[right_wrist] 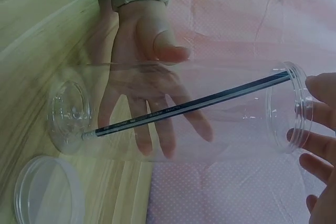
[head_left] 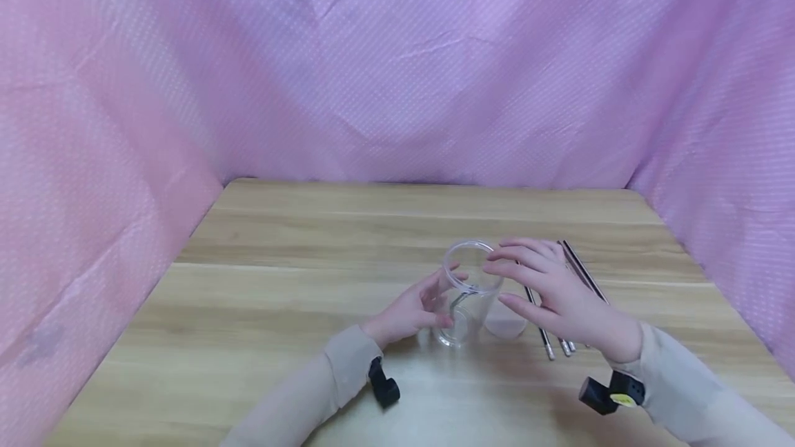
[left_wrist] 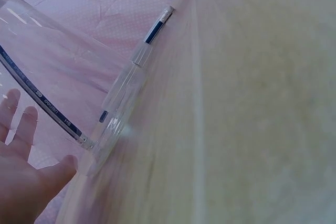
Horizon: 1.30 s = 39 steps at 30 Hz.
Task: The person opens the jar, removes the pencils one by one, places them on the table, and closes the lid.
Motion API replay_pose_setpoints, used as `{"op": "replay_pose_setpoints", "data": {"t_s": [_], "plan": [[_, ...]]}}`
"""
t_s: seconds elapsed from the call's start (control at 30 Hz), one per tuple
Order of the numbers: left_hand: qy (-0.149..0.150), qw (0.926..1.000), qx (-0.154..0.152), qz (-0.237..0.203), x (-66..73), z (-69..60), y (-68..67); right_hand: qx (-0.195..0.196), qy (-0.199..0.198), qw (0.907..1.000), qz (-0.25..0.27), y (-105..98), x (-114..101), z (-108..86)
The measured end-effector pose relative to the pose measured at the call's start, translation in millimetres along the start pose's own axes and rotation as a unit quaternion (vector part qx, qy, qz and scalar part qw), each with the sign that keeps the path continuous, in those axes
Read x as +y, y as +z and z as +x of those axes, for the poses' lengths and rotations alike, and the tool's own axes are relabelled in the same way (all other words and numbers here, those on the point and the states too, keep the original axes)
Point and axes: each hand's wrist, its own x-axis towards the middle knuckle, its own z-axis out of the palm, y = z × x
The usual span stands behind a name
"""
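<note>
A tall clear plastic jar [head_left: 478, 305], its mouth uncovered, stands on the table between the hands. Inside it one dark striped pencil [right_wrist: 194, 104] leans slantwise, its ferrule end at the bottom and its other end near the rim. My left hand [head_left: 413, 305] is curved loosely beside the jar's lower part; through the clear wall its fingers [right_wrist: 139, 129] look spread and fairly straight. Whether they touch the jar I cannot tell. At the rim, my right hand [head_left: 559, 288] has its fingers extended, with the thumb apart. HB lettering shows on the pencil in the left wrist view.
A round translucent lid [right_wrist: 50, 192] lies on the table right of the jar's base. Several more pencils [head_left: 584, 271] lie beneath and beside the right hand. The wooden table [head_left: 279, 295] is bounded by pink sheeting [head_left: 397, 74] at the back and sides.
</note>
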Motion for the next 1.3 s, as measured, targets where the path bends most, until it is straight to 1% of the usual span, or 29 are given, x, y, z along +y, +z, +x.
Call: {"op": "replay_pose_setpoints", "data": {"t_s": [0.07,0.17,0.3,0.4,0.5,0.63,0.77,1.0,1.17,1.3], "plan": [[-0.002,1.0000,-0.004,0.001,1.3,2.3,-4.8,-0.012,0.012,0.9999,-0.004,0.6,-0.4,2.0],[-0.007,0.9999,-0.007,0.005,2.8,3.8,-11.3,-0.016,0.007,0.9998,0.002,4.1,-0.2,6.6],[-0.013,0.9998,-0.008,0.010,2.8,4.1,-18.9,0.006,-0.016,0.9998,0.011,12.3,0.3,13.7],[-0.015,0.9998,0.000,0.016,4.0,4.1,-19.1,0.024,-0.034,0.9987,0.031,15.3,1.1,16.0],[-0.017,0.9995,0.010,0.024,5.0,4.2,-19.5,0.027,-0.046,0.9974,0.049,18.2,2.1,17.9],[-0.009,0.9998,0.004,0.017,5.6,5.2,-21.0,0.027,-0.053,0.9966,0.057,21.2,2.3,19.4],[-0.004,0.9999,-0.007,0.008,6.6,6.4,-23.1,0.027,-0.044,0.9962,0.071,22.3,2.1,20.0],[-0.001,0.9999,-0.004,0.011,6.8,4.9,-20.2,0.013,-0.006,0.9958,0.091,22.3,-1.1,15.9],[-0.005,0.9999,-0.001,0.011,8.0,1.5,-17.3,0.026,-0.015,0.9959,0.085,22.0,-4.4,16.6],[-0.011,0.9999,-0.001,0.012,8.6,-1.2,-15.5,0.019,-0.012,0.9969,0.076,20.3,-6.6,17.8]]}}
